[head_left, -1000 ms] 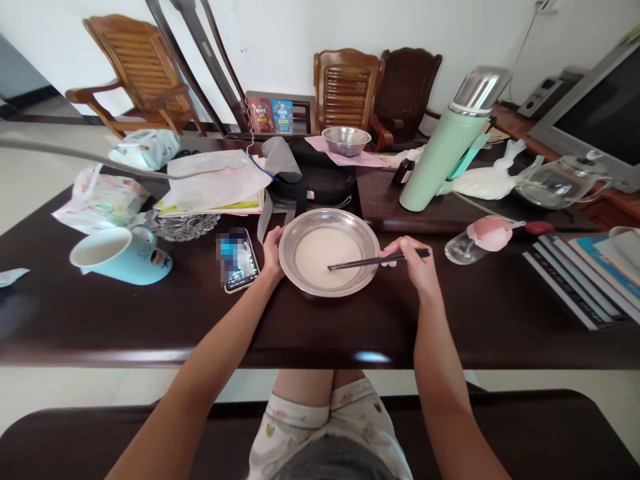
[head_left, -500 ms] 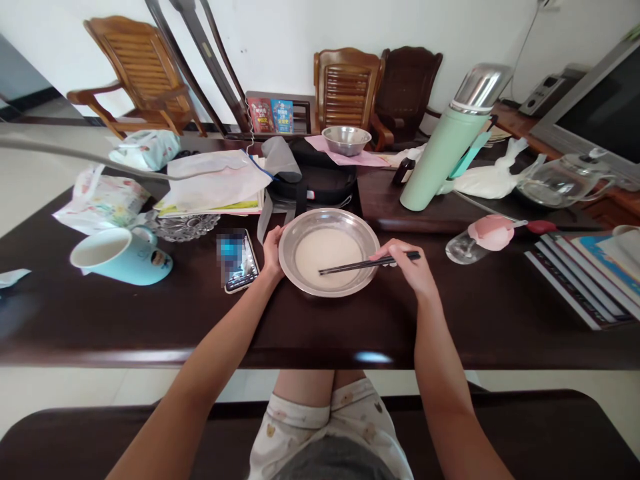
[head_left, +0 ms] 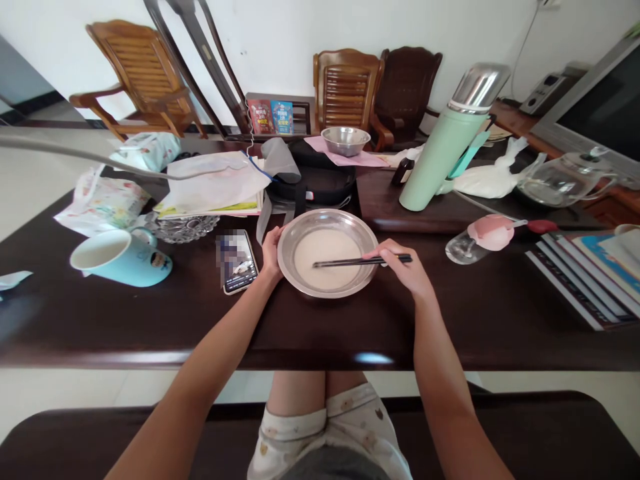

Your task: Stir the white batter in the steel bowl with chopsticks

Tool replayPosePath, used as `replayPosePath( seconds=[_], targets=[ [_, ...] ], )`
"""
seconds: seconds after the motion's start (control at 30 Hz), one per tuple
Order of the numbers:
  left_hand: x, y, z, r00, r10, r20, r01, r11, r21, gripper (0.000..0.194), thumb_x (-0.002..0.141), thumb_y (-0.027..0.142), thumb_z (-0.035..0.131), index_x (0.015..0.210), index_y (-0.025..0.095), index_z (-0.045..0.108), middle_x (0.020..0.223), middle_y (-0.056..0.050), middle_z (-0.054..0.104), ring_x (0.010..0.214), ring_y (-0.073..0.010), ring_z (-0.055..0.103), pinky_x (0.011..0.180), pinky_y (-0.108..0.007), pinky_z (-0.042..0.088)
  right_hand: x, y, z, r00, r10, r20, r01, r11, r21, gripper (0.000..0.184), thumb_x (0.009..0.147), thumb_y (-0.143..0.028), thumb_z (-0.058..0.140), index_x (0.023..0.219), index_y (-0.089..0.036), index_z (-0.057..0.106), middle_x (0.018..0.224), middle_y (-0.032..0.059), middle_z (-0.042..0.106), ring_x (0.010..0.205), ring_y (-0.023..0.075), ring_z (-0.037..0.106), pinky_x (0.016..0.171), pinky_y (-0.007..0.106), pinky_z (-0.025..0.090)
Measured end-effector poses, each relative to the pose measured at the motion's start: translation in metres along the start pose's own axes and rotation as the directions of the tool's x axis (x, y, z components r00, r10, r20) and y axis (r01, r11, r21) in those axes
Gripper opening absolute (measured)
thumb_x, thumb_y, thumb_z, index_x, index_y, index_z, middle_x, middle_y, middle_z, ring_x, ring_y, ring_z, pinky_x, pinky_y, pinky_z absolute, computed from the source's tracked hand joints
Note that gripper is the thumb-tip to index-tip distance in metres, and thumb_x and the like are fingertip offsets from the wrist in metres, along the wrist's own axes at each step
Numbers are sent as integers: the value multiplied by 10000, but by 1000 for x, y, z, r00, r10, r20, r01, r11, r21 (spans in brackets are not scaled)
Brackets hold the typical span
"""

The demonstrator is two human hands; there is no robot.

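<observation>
A shallow metal bowl (head_left: 367, 240) of pale batter (head_left: 327, 257) stands on the dark wooden table (head_left: 150, 313) in front of me. My left hand (head_left: 271, 252) grips the bowl's left rim. My right hand (head_left: 404, 268) is closed on a pair of black chopsticks (head_left: 350, 262), whose tips lie in the batter left of its middle. A phone (head_left: 237, 261) with a lit screen lies just left of my left hand.
A light blue mug (head_left: 120, 257) and a glass dish (head_left: 181, 227) sit at left near papers and bags. A green thermos (head_left: 445, 143), a glass teapot (head_left: 563, 181), a pink-capped bottle (head_left: 480, 238) and stacked books (head_left: 585, 273) are at right. A small metal bowl (head_left: 345, 140) and wooden chairs stand behind.
My right hand has drawn the chopsticks leftward across the batter, tips moving from the middle toward the left side. My left hand stays on the rim.
</observation>
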State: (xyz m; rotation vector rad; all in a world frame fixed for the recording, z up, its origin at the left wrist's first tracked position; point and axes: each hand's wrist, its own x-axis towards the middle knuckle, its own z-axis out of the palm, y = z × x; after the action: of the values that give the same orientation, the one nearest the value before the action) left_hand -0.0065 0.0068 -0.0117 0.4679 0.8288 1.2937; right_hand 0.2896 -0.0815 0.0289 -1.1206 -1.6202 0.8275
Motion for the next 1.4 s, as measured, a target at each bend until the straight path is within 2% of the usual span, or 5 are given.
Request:
replayPosePath(
  seconds=[0.23,0.47,0.73,0.93,1.4],
  targets=[
    [-1,0,5,1000,2,-25,-3,1000,-16,268,892,410,591,803,186,708,731,-65,769,954,-363,781,889,-463,625,-2,4,-10,950,-2,-312,17,999,44,423,967,-600,632,821,-246,811,754,52,808,757,236,761,743,384,605],
    [-2,0,8,998,14,-65,-15,1000,-18,364,940,353,484,1019,146,773,846,-93,814,1032,-364,777,918,-469,626,-1,-2,-5,1000,-2,-26,1,1000,-20,422,978,-594,618,853,-256,838,931,60,828,921,235,758,854,386,602],
    [-3,0,7,999,22,-28,-22,1000,-6,442,963,381,447,1156,138,761,926,-107,828,1097,-386,762,957,-506,618,-1,-1,-10,959,5,-282,23,995,96,455,959,-635,622,795,-244,789,697,38,780,683,217,739,725,378,611],
    [-7,-4,4,999,39,8,-39,999,28,434,961,444,496,1160,151,747,940,-104,824,1052,-369,775,939,-479,618,2,-4,0,1000,-18,15,17,1000,14,460,938,-667,631,831,-264,826,933,52,836,940,240,752,935,416,587],
    [-17,-18,2,990,128,-66,-127,992,18,372,927,509,609,961,170,758,887,-105,810,1010,-350,780,894,-420,622,6,6,4,999,-32,-8,32,999,22,445,940,-659,629,827,-277,825,910,45,830,960,238,741,935,410,575]
  ],
)
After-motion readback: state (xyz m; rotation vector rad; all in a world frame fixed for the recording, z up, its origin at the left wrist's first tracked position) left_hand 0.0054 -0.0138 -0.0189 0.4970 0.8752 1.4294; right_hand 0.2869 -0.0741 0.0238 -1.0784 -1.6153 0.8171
